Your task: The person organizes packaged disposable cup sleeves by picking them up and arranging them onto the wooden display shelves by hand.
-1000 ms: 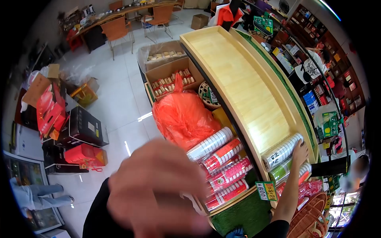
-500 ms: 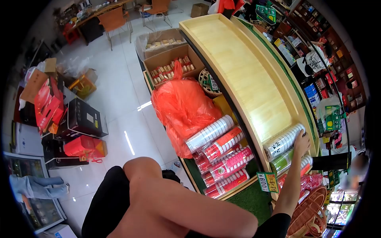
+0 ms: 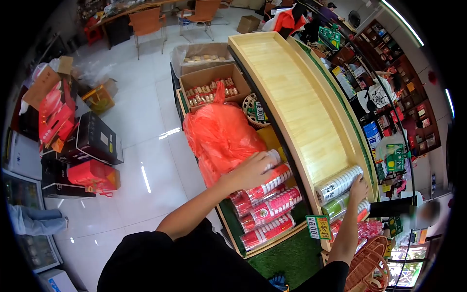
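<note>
In the lower bin, my left hand [image 3: 254,169] is wrapped over a clear tube of stacked white discs [image 3: 275,156], hiding most of it. Below that hand lie several red-and-white tubes [image 3: 272,203] in a slanted pile. My right hand [image 3: 359,189] grips the upper right end of another white tube with dark lettering [image 3: 338,186], which lies across the near end of the wooden tray [image 3: 301,97]. A green-labelled tube [image 3: 335,207] sits just beneath it, with red tubes further down, partly covered by my right forearm.
A large red plastic bag [image 3: 221,136] fills the bin beside my left hand. Behind it stands a cardboard box [image 3: 199,80] of small jars. A price sign [image 3: 318,227] is fixed at the tray's near edge, and a wicker basket [image 3: 367,267] is at the lower right.
My left arm has swung forward from near my body, and its hand now holds the white tube in the lower bin. My right hand stays on its tube.
</note>
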Demonstrator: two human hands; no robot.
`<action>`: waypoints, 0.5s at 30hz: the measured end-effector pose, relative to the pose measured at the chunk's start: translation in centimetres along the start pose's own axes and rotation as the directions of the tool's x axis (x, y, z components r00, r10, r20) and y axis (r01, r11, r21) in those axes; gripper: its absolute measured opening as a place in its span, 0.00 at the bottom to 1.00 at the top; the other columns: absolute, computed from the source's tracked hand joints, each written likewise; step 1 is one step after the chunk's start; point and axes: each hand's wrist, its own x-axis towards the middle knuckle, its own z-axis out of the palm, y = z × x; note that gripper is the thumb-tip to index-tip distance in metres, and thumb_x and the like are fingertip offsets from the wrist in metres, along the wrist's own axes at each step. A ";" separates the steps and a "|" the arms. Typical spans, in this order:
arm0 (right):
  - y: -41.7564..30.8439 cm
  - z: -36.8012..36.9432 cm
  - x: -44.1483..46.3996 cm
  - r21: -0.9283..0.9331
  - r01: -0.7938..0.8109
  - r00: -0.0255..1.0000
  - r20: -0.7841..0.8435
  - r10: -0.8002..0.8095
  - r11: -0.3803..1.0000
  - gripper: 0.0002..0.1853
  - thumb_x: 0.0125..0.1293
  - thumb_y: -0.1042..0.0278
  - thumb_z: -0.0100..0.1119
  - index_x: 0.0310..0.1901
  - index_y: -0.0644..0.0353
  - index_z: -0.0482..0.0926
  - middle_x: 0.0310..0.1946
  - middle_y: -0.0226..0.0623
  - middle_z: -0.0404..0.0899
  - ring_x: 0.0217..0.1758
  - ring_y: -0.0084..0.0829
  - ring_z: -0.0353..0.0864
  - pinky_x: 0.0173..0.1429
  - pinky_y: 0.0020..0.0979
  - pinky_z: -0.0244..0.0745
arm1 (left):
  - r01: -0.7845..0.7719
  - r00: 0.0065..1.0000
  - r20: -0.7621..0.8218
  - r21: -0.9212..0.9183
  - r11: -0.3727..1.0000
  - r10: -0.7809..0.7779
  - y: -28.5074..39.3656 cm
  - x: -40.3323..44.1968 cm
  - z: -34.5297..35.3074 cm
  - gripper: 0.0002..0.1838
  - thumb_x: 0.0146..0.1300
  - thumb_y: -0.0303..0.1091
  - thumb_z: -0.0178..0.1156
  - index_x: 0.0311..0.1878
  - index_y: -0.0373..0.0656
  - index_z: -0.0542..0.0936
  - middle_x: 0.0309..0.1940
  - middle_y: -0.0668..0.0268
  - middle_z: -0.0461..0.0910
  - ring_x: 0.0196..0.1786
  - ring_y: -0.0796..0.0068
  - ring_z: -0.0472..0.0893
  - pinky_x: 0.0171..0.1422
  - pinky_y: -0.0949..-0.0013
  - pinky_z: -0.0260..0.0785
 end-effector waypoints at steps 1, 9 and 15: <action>-0.1 -0.1 -0.1 -0.028 0.006 1.000 -0.026 -0.007 1.000 0.33 0.72 0.37 0.38 0.59 0.57 0.78 0.60 0.42 0.77 0.65 0.45 0.70 0.70 0.46 0.59 | 0.069 0.997 0.029 0.202 0.977 -0.077 -3.3 -0.8 1.7 0.20 0.62 0.34 0.59 0.56 0.39 0.74 0.55 0.51 0.70 0.59 0.54 0.71 0.63 0.57 0.65; -0.5 -2.1 -0.7 -0.108 0.097 0.984 0.157 -0.079 0.989 0.27 0.74 0.43 0.41 0.60 0.55 0.77 0.59 0.46 0.76 0.63 0.49 0.71 0.66 0.46 0.65 | 0.193 0.944 0.174 0.395 0.898 -0.280 -8.7 -7.3 6.3 0.29 0.57 0.37 0.60 0.63 0.42 0.74 0.70 0.46 0.60 0.73 0.44 0.57 0.74 0.43 0.51; -1.0 -3.8 -1.9 0.185 0.121 0.990 -0.087 -0.106 0.975 0.18 0.70 0.56 0.54 0.51 0.61 0.81 0.42 0.49 0.84 0.50 0.49 0.79 0.57 0.47 0.71 | 0.120 0.992 0.007 0.308 0.944 -0.129 -10.6 -9.2 7.3 0.25 0.56 0.34 0.59 0.60 0.44 0.77 0.70 0.51 0.62 0.74 0.48 0.56 0.75 0.47 0.48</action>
